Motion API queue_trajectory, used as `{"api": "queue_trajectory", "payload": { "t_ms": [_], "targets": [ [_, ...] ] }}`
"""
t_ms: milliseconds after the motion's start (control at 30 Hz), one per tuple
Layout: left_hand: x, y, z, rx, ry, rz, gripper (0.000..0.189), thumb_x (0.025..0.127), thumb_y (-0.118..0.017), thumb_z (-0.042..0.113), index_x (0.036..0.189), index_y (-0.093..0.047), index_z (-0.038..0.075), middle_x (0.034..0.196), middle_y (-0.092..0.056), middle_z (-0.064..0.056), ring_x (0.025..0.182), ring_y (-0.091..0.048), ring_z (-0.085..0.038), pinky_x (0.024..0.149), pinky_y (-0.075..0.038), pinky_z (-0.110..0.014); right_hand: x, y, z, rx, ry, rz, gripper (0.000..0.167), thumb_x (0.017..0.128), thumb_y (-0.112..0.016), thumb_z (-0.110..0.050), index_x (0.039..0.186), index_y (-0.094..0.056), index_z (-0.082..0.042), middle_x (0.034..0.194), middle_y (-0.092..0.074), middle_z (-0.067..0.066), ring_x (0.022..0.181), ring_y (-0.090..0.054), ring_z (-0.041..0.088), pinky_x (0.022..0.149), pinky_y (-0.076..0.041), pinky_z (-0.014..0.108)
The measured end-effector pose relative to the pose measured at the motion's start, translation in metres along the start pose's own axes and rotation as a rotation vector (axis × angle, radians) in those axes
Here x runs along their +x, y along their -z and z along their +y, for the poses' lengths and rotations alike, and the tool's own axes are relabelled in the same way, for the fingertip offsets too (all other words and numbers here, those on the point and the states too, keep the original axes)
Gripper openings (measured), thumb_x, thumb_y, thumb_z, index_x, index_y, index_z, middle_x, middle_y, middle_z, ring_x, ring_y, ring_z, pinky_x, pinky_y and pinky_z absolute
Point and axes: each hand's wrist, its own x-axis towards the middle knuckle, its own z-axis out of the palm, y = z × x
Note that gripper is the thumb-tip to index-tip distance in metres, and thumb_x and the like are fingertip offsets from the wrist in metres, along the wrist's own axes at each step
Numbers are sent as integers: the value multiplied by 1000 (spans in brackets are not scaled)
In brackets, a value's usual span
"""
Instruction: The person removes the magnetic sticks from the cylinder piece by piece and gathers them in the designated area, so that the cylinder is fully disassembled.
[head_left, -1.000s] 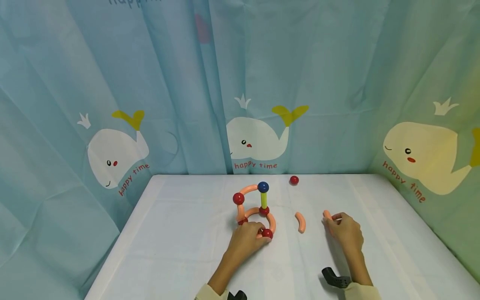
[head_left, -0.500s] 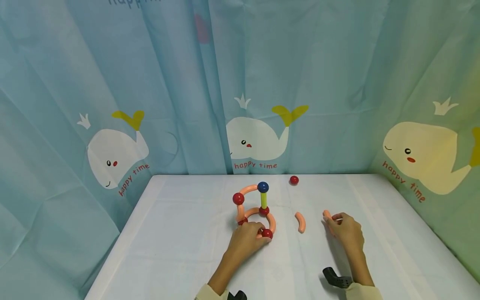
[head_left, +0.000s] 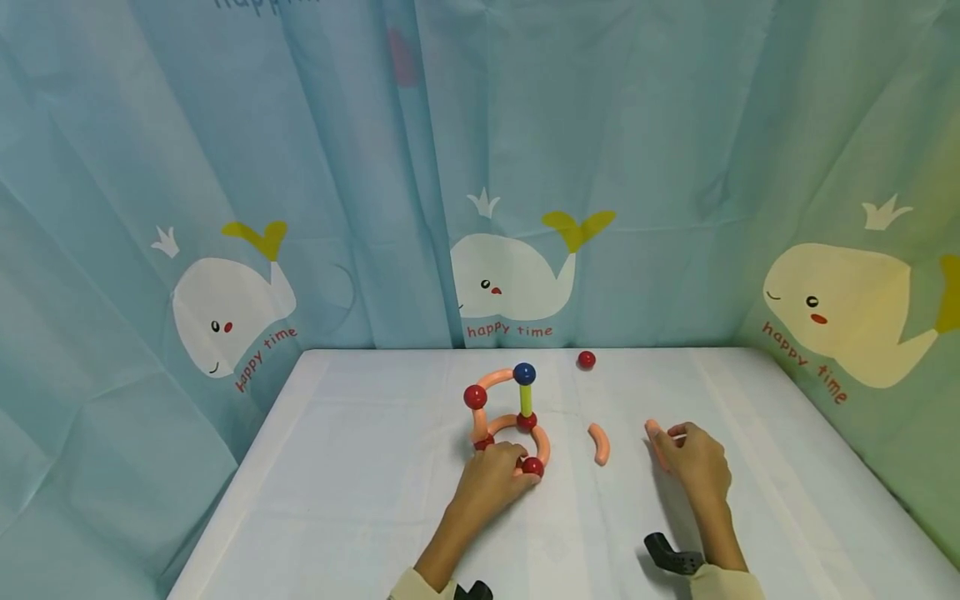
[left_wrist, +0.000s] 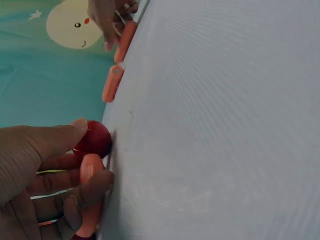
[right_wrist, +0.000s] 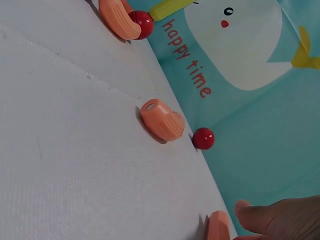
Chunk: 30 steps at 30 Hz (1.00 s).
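A toy frame of balls and rods stands mid-table, with curved orange rods (head_left: pixel 543 448) joining red balls in a low ring. Above the ring, a yellow-green straight rod (head_left: pixel 526 401) carries a blue ball (head_left: pixel 524 373), and another curved rod links that to a raised red ball (head_left: pixel 476 397). My left hand (head_left: pixel 483 483) grips the ring's near side. In the left wrist view, its thumb presses the front red ball (left_wrist: pixel 96 138) and its fingers curl round an orange rod (left_wrist: pixel 91 167). My right hand (head_left: pixel 699 467) pinches a separate curved orange rod (head_left: pixel 654 431) at the right.
Between the hands lies a loose curved orange rod (head_left: pixel 599 444). Near the table's back edge sits a single red ball (head_left: pixel 587 360). A blue-green curtain (head_left: pixel 660 167) with printed whales hangs behind the white table (head_left: pixel 337 467). Black wrist devices (head_left: pixel 671 557) sit by the sleeves.
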Motion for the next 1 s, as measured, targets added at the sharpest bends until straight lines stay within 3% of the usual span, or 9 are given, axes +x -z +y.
{"api": "queue_trajectory", "payload": {
  "t_ms": [200, 300, 400, 500, 567, 667, 767, 867, 1000],
  "targets": [
    [0, 13, 10, 55, -59, 30, 34, 82, -77, 40, 103, -74, 14, 89, -70, 4, 66, -48, -3, 55, -38, -14, -3, 2, -16, -15, 74, 144, 38, 95, -60, -34, 103, -65, 3, 95, -69, 23, 78, -65, 37, 50, -45, 40],
    [-2, 25, 18, -8, -125, 54, 30, 85, -74, 39, 103, -73, 14, 92, -70, 4, 70, -50, -2, 58, -40, -11, -8, -3, -32, 13, 190, 226, 29, 93, -64, -26, 97, -66, 2, 86, -68, 20, 72, -64, 32, 49, -44, 36],
    [-4, 39, 24, -103, -220, 122, 22, 90, -71, 34, 99, -73, 14, 93, -69, 5, 76, -57, -3, 67, -45, -9, -15, -15, -53, 53, 345, 258, 21, 90, -69, -18, 93, -68, 2, 79, -67, 16, 68, -63, 28, 52, -45, 33],
    [-4, 51, 26, -160, -305, 246, 13, 92, -69, 26, 96, -73, 14, 93, -69, 5, 79, -60, -5, 71, -47, -9, -25, -32, -76, 75, 462, 192, 19, 88, -71, -16, 94, -68, 2, 79, -66, 12, 70, -62, 23, 56, -47, 30],
    [-3, 59, 24, -169, -334, 351, 10, 91, -70, 21, 95, -73, 13, 91, -68, 4, 79, -60, -7, 72, -48, -10, -32, -43, -90, 80, 495, 114, 21, 88, -71, -18, 98, -69, 1, 82, -66, 12, 73, -63, 22, 59, -49, 30],
    [-1, 69, 18, -175, -316, 501, 9, 90, -71, 17, 95, -74, 11, 89, -67, 2, 80, -58, -8, 73, -50, -13, -43, -58, -107, 67, 492, -5, 30, 88, -72, -22, 107, -67, 2, 91, -66, 14, 79, -63, 23, 66, -53, 35],
    [0, 77, 8, -189, -264, 599, 8, 90, -71, 15, 95, -73, 10, 92, -63, 0, 88, -55, -13, 75, -51, -19, -54, -72, -115, 34, 477, -99, 48, 86, -75, -28, 118, -62, 6, 103, -63, 19, 90, -63, 28, 73, -55, 41],
    [1, 81, -6, -214, -201, 643, 9, 90, -69, 14, 98, -72, 10, 101, -60, -2, 96, -50, -16, 76, -49, -25, -62, -83, -118, -1, 456, -169, 56, 82, -78, -36, 114, -60, 6, 108, -59, 22, 94, -58, 29, 74, -53, 41],
    [1, 83, -24, -259, -134, 623, 14, 93, -66, 17, 105, -72, 11, 115, -56, -6, 107, -48, -19, 84, -49, -34, -68, -94, -120, -44, 424, -197, 48, 79, -79, -42, 95, -58, -2, 110, -56, 24, 91, -54, 29, 66, -46, 35]
  ]
}}
